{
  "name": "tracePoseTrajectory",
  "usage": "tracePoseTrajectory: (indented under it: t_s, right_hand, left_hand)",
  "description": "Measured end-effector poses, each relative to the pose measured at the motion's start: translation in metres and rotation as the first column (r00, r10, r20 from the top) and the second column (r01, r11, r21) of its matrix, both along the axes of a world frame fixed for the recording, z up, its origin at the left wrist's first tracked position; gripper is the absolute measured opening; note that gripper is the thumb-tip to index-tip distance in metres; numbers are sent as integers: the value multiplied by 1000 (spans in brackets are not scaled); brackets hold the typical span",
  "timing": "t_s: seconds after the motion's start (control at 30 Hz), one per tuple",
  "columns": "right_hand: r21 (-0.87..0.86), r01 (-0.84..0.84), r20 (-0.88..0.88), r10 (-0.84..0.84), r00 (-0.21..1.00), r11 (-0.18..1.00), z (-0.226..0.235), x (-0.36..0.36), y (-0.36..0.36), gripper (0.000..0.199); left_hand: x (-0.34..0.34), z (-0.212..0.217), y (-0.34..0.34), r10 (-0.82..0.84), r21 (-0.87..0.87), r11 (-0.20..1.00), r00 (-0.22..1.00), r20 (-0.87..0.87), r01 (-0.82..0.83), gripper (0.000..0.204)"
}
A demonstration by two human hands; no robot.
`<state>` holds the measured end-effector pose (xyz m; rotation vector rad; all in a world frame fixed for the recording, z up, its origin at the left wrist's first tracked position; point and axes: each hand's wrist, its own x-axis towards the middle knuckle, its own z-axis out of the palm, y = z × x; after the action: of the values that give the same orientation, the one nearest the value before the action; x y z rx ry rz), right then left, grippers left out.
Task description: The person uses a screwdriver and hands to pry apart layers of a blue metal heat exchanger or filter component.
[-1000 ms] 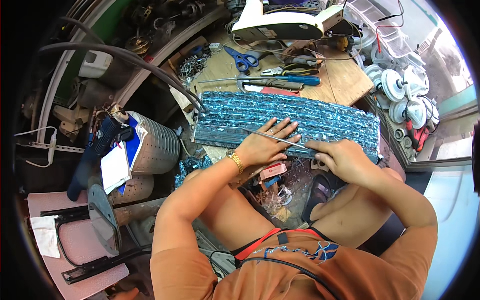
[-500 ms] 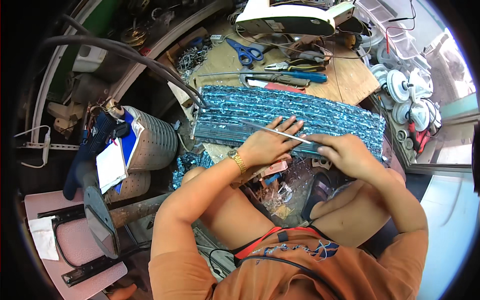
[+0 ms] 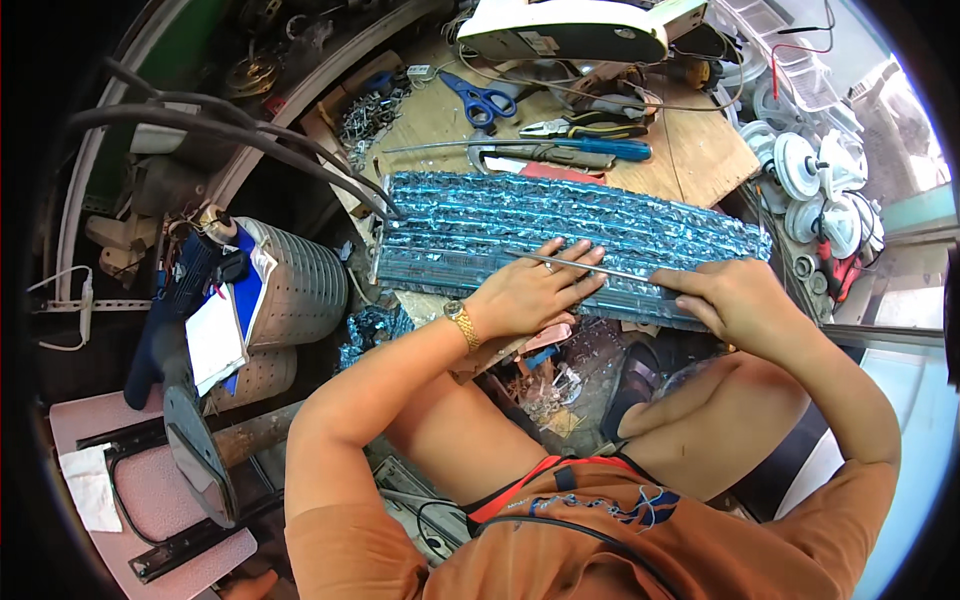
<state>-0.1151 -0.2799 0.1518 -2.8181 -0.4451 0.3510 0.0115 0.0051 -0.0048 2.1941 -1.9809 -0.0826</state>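
Head view: our left hand [image 3: 520,297] lies spread on the blue finned coil [image 3: 460,225] along the near edge of the wooden workbench [image 3: 700,145]; our right hand [image 3: 738,302] pinches a metal rod [image 3: 627,274].

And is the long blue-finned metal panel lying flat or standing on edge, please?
Flat: the panel shows its broad face upward, the left hand across it.

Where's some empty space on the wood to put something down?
Best is the wooden board's right end, between the blue screwdriver handle, finned block and white plastic parts. A smaller patch lies between the scissors and metal bits. It's crowded around the pliers and where the left hand presses the block.
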Motion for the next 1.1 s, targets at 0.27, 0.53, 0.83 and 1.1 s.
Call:
tracePoseTrajectory:
  t_s: [0.27, 0.53, 0.83, 1.1]
  right_hand:
    - [25, 43, -78, -41, 996, 999, -4, 4, 15, 37]
    - [325, 219, -240, -144, 960, 920, -21, -1, 4, 37]
    - [183, 227, -109, -209, 972, 957, 4, -41, -24, 40]
    - [147, 138, -59, -131, 990, 979, -19, -38, -27, 39]
  left_hand:
    - [-5, 0, -5, -1, -23, 1000, 999, -39, 1, 64]
    - [-6, 7, -3, 8, 14, 1000, 1000, 23, -8, 72]
    - [-31, 6, -25, 42, 34, 998, 995, 86, -45, 86]
    - [-8, 10, -39, -179, 15, 984, 983, -47, 180, 85]
